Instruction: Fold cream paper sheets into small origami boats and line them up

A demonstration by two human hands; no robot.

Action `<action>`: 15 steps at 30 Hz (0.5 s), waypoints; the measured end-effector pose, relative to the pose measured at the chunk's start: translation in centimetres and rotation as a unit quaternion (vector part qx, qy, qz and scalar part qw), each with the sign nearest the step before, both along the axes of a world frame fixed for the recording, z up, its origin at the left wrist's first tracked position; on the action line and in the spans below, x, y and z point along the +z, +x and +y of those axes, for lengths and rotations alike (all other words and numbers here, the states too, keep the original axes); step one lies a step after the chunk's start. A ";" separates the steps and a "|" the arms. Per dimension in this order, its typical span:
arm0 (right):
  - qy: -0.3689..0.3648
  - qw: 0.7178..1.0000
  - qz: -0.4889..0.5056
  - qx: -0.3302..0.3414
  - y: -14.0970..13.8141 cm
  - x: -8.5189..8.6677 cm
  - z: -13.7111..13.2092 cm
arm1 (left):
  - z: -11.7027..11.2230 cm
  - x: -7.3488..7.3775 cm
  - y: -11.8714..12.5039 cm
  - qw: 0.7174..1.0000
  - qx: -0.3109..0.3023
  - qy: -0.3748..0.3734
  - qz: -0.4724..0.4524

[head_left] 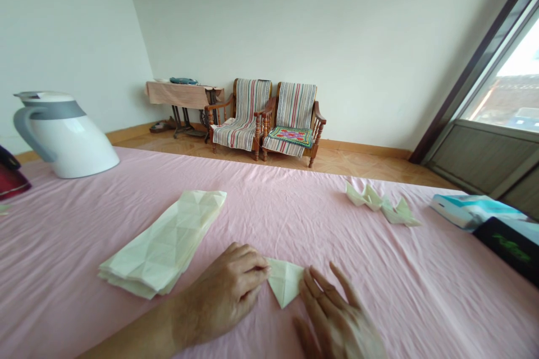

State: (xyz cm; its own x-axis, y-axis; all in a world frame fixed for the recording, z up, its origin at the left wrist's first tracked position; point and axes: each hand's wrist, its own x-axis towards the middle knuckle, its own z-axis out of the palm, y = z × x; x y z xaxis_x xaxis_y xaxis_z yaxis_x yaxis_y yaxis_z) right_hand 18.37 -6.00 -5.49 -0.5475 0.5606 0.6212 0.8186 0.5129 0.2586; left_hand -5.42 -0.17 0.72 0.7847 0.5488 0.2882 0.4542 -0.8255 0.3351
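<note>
A small piece of pale green paper (285,281), folded to a downward-pointing triangle, lies on the pink tablecloth (269,207). My left hand (229,289) has its fingers closed at the paper's left corner, pinching it. On the right side, my right hand (337,314) rests with fingers stretched out and apart, the fingertips touching the paper's right edge. Left of my left hand is a stack of creased pale green paper sheets (166,244). Two folded paper shapes (381,205) with raised points sit farther back to the right.
A white and grey jug (78,140) stands at the back left, near a dark red object (12,174) cut by the frame. At the right edge lie a blue and white packet (471,208) and a black box (509,249). Two wooden armchairs (259,123) stand beyond the table.
</note>
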 end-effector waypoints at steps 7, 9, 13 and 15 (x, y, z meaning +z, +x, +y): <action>-0.010 0.998 0.018 -0.054 0.4 1.0 0.2 | 0.4 0.0 0.2 0.999 0.053 0.001 -0.003; -0.017 0.997 0.016 -0.074 0.5 0.9 0.4 | 0.5 -0.2 0.3 0.998 0.065 0.008 -0.005; -0.017 0.993 -0.005 -0.113 0.6 0.2 0.6 | 0.8 -0.8 0.3 0.996 0.087 0.024 -0.019; -0.012 0.991 0.008 -0.132 0.5 -0.1 0.6 | 0.9 -1.1 0.2 0.995 0.098 0.025 -0.028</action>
